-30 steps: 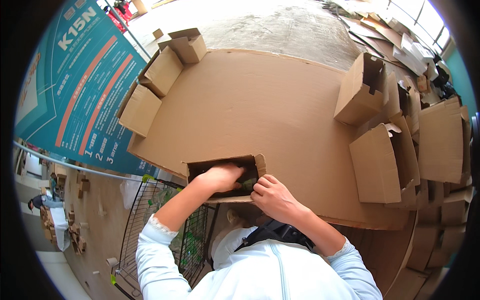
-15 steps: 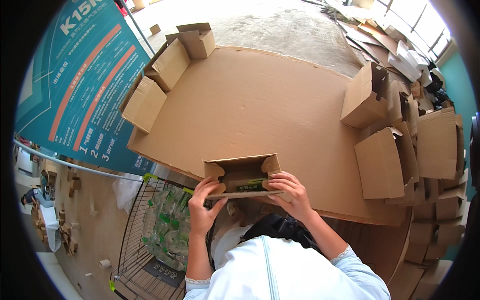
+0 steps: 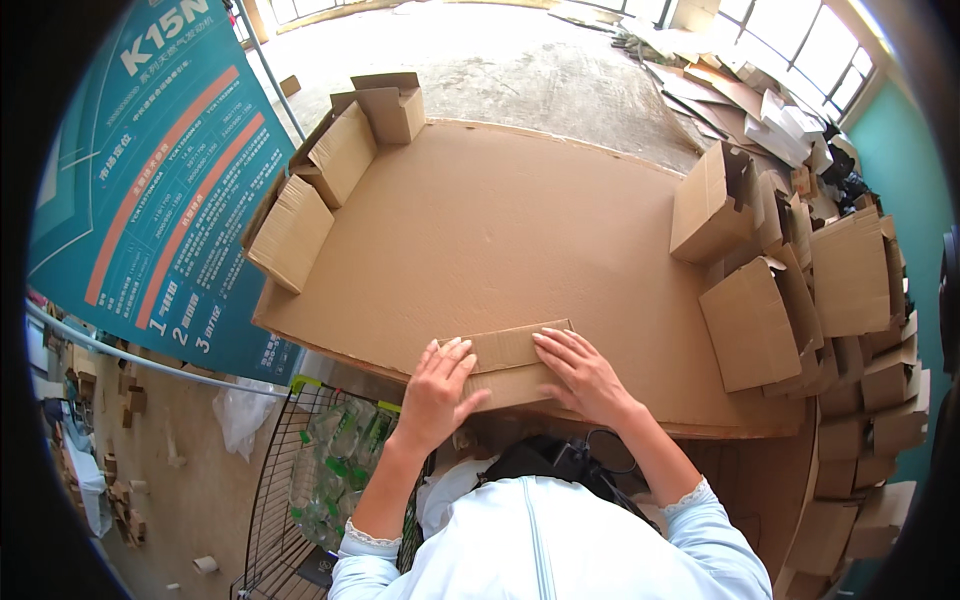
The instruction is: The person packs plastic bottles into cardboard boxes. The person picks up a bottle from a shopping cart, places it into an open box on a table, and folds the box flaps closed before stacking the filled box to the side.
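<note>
While your fingers [image 3: 452,352] lie outstretched, your left hand [image 3: 432,396] and right hand [image 3: 590,382] rest on opposite ends of the small box [image 3: 507,382]. Its long axis runs left to right, the right end slightly farther from you. It is plain brown cardboard, flaps [image 3: 505,348] folded across the upward-facing top, a lengthwise edge showing. It sits at the near edge of the broad cardboard surface [image 3: 500,220].

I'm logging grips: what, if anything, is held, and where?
The left hand and right hand lie on top of the cardboard box, at opposite ends; whether they grip it cannot be told.
</note>
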Demonstrator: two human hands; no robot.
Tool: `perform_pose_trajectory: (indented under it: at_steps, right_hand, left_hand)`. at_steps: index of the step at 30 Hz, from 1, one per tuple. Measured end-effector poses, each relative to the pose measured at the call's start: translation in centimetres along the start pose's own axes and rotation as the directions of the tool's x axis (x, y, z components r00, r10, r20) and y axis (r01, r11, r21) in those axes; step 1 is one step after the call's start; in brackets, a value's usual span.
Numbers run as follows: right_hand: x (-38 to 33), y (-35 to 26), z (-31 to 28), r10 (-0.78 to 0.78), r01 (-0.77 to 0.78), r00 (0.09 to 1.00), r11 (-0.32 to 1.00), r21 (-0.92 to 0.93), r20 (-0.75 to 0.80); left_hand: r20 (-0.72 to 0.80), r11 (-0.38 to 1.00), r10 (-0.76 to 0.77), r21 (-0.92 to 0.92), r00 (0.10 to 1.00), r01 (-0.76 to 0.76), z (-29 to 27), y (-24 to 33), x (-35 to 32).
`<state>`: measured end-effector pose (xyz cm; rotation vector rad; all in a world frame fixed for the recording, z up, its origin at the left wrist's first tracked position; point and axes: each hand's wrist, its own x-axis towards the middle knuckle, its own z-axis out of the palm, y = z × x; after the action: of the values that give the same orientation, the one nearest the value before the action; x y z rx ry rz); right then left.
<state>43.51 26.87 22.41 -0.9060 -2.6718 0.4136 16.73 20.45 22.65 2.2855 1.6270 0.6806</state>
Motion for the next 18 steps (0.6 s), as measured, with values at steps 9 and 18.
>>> perform_pose_trajectory:
  at_steps: [9,18]
  right_hand:
    - [-0.1,-1.3,0.3,0.06,-0.055,0.997,0.994,-0.092,0.05]
    - [4.4,2.6,0.1,0.014,-0.024,0.995,0.993,-0.112,-0.094]
  left_hand:
    - [0.301,0.963,0.025,0.247,0.953,-0.104,-0.7,0.2,2.3]
    - [0.008,0.979,-0.146,0.144,0.989,0.143,0.2,-0.4,2.1]
